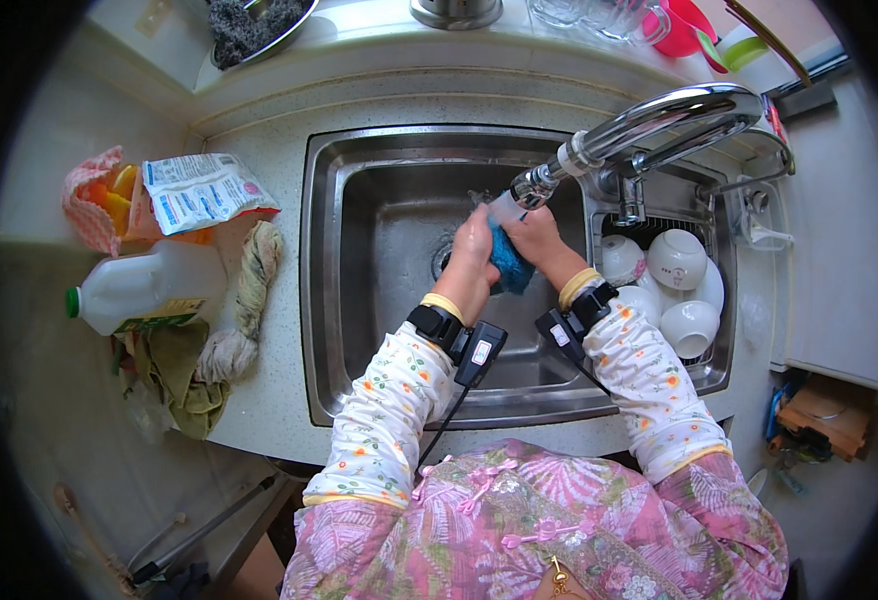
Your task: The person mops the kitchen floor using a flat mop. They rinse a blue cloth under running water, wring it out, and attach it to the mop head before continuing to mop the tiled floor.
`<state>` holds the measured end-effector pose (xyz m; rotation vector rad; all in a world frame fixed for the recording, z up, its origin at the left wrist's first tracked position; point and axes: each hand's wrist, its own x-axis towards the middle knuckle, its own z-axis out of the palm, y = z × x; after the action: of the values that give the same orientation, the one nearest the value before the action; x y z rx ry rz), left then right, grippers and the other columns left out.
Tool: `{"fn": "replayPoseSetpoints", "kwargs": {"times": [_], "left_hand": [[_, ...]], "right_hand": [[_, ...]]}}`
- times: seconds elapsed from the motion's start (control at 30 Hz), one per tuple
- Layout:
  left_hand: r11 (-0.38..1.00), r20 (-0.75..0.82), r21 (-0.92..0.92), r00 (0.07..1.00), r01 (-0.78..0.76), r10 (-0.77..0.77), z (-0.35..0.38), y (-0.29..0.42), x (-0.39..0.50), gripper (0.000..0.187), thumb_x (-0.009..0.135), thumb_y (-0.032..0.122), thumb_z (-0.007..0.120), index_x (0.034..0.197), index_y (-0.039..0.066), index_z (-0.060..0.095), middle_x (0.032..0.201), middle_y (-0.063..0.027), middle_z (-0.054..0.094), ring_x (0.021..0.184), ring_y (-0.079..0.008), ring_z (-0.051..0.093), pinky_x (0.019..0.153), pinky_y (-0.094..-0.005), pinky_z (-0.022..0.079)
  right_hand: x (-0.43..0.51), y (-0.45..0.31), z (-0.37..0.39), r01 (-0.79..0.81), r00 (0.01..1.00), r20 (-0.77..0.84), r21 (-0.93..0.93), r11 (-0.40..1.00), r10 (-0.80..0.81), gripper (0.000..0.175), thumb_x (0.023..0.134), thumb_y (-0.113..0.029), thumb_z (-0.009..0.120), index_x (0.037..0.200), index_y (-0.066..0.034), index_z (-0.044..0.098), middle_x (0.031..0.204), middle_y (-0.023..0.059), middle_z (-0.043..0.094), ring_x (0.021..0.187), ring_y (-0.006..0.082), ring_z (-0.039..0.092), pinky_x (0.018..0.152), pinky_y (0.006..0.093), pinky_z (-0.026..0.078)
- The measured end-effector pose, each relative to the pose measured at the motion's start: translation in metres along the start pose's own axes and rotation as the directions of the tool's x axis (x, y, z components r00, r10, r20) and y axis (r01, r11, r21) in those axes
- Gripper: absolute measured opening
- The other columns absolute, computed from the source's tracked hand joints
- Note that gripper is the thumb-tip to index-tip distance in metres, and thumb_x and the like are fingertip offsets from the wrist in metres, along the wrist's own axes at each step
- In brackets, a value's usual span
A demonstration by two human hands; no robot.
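Note:
My left hand (473,251) and my right hand (538,238) both grip a blue cloth (510,262), one at each side of it. They are over the large basin of a stainless steel sink (394,277). Water runs from the chrome faucet (533,186) onto the cloth and my hands. The cloth's upper part is partly hidden by the water and my fingers. Below it and to the left, the basin's drain (443,259) shows in part beside my left hand.
White bowls (677,259) stand in the small right basin. On the left counter lie a plastic jug (154,289), a printed packet (206,191), a twisted rag (259,277) and a green cloth (176,375). Glass mugs (604,19) stand on the ledge behind the sink.

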<state>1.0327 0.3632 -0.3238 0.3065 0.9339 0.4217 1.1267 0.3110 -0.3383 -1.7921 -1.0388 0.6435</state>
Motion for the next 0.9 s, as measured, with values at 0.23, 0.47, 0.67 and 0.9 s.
{"fn": "replayPoseSetpoints", "kwargs": {"times": [0.23,0.47,0.67,0.9], "left_hand": [[0.91,0.073,0.282,0.953,-0.304,0.295,-0.022,0.005,0.022,0.037,0.09,0.036,0.049,0.099,0.001,0.057,0.085,-0.0057,0.059,0.076,-0.0152,0.056,0.068,-0.0289,0.045],[0.967,-0.289,0.248,0.957,0.066,0.009,-0.052,-0.013,0.008,0.056,0.086,0.056,0.044,0.116,0.009,0.046,0.097,-0.0109,0.055,0.08,-0.023,0.056,0.068,-0.0428,0.049],[0.955,-0.011,-0.258,0.988,0.148,-0.156,-0.062,-0.036,0.018,0.054,0.086,0.057,0.038,0.107,0.009,0.051,0.107,-0.0121,0.055,0.097,-0.0269,0.053,0.085,-0.0433,0.042],[0.977,-0.212,-0.174,0.974,-0.121,0.083,-0.061,-0.051,0.033,0.032,0.088,0.036,0.04,0.09,0.008,0.055,0.086,-0.0069,0.06,0.081,-0.0211,0.058,0.072,-0.0372,0.047]], "right_hand": [[0.001,0.0,-0.02,0.082,0.959,0.271,0.012,0.997,-0.083,0.032,0.072,-0.023,0.069,0.097,-0.0041,0.061,0.087,0.0102,0.064,0.082,0.0209,0.061,0.076,0.0326,0.046],[-0.009,0.005,0.0,-0.107,0.978,0.196,0.155,0.982,0.075,0.03,0.077,-0.025,0.064,0.099,-0.0044,0.062,0.085,0.0098,0.064,0.078,0.0162,0.06,0.072,0.0305,0.046],[-0.043,-0.016,0.023,-0.239,0.924,0.356,0.25,0.938,0.141,0.021,0.085,-0.024,0.058,0.087,-0.0029,0.059,0.078,0.0009,0.057,0.075,0.0061,0.049,0.068,0.0236,0.043],[-0.028,-0.006,0.033,-0.173,0.985,-0.061,-0.288,0.942,0.162,0.026,0.077,-0.029,0.057,0.087,-0.0044,0.061,0.083,0.0194,0.062,0.077,0.0346,0.06,0.069,0.0413,0.047]]}}
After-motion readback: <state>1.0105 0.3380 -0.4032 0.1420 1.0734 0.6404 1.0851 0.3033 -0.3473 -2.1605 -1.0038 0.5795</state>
